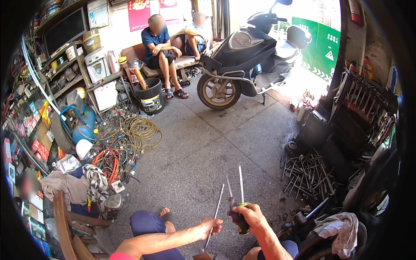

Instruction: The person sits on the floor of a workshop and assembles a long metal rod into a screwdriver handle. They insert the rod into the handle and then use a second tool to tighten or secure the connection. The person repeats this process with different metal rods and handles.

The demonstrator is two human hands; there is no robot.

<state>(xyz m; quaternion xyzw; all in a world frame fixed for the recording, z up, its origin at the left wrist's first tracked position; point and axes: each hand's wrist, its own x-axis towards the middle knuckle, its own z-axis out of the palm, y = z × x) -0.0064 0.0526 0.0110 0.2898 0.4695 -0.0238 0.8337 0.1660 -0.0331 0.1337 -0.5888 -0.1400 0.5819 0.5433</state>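
In front of me, my left hand (211, 227) is closed round a long thin metal rod (219, 199). The rod slants upward, and its lower end comes down near a brown piece (203, 256) at the bottom edge, whose kind I cannot make out. Beside it on the right, my right hand (251, 216) grips two screwdrivers together. One screwdriver (241, 182) has a bright straight shaft and a black and yellow-green handle; the other screwdriver (232, 203) has a dark grey handle. Their shafts point up and away from me. The hands are apart.
Loose metal rods and tools (305, 175) lie heaped at right, below a wrench rack (366, 102). A rag (340, 229) hangs nearby. Coiled hoses (141, 132) and cables litter the left floor. A scooter (247, 56) stands ahead; two people sit on a bench (186, 60).
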